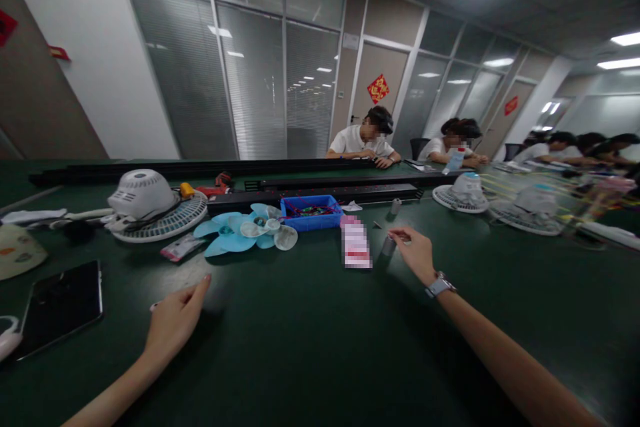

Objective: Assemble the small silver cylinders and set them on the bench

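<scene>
My right hand (415,252), a watch on its wrist, has its fingertips pinched at the top of a small grey cylinder (388,247) low over the table; whether the cylinder touches the tabletop is hard to tell. A second grey cylinder (395,207) stands just behind it. To the left, my left hand (175,320) is held near the tabletop, its thumb stretched out and its other fingers curled under. A small pale spot shows by those fingers, and what they hold, if anything, is hidden. Between the hands lies a pink and white packet (356,243), partly blurred.
Light blue fan blades (240,232) lie beside a blue tray (313,217) of wires. White fan parts (155,207) stand at left, others (463,192) at right. A black tablet (65,307) lies near left. Black rails (320,199) cross the table; people (363,140) sit beyond.
</scene>
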The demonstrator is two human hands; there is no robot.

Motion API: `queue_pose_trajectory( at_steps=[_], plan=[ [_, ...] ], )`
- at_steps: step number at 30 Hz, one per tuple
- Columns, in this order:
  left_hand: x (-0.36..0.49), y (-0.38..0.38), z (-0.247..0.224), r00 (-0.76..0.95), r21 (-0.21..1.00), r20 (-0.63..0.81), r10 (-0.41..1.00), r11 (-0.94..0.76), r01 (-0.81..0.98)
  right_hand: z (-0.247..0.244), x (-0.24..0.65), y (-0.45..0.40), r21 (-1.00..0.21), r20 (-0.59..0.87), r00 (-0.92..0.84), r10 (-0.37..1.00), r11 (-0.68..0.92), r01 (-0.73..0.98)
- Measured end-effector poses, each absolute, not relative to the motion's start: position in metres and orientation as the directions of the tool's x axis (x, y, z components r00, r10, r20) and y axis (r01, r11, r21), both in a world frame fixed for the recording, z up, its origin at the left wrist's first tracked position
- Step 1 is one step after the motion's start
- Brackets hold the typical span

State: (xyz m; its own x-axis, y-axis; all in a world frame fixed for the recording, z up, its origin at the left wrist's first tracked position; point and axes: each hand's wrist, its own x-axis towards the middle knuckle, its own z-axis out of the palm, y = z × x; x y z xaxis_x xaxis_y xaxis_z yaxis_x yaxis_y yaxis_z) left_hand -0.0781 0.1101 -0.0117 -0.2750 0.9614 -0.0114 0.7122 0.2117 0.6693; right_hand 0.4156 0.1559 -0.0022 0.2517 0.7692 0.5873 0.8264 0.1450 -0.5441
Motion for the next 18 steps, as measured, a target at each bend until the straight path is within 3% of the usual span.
queue_pose_trajectory(
  at_steps=[5, 14, 16, 18],
  plan=[
    [-0.079, 0.109, -0.013, -0.240, 0.651, 0.061, 0.969, 0.143, 0.746, -0.010, 0.415, 0.154, -0.558, 0.581, 0.258, 0.772, 0.147, 0.817],
    [-0.083, 0.114, -0.032, -0.220, 0.747, 0.162, 0.962, 0.026, 0.664, -0.018, 0.414, 0.161, -0.754, 0.429, 0.330, 0.841, 0.132, 0.643],
    [-0.082, 0.114, -0.033, -0.227, 0.778, 0.177, 0.958, 0.005, 0.628, -0.002, 0.391, 0.152, -0.740, 0.436, 0.288, 0.853, 0.157, 0.654],
    [-0.081, 0.114, -0.033, -0.242, 0.786, 0.189, 0.952, 0.001, 0.618, 0.014, 0.353, 0.135, -0.710, 0.439, 0.140, 0.887, 0.248, 0.659]
  ],
)
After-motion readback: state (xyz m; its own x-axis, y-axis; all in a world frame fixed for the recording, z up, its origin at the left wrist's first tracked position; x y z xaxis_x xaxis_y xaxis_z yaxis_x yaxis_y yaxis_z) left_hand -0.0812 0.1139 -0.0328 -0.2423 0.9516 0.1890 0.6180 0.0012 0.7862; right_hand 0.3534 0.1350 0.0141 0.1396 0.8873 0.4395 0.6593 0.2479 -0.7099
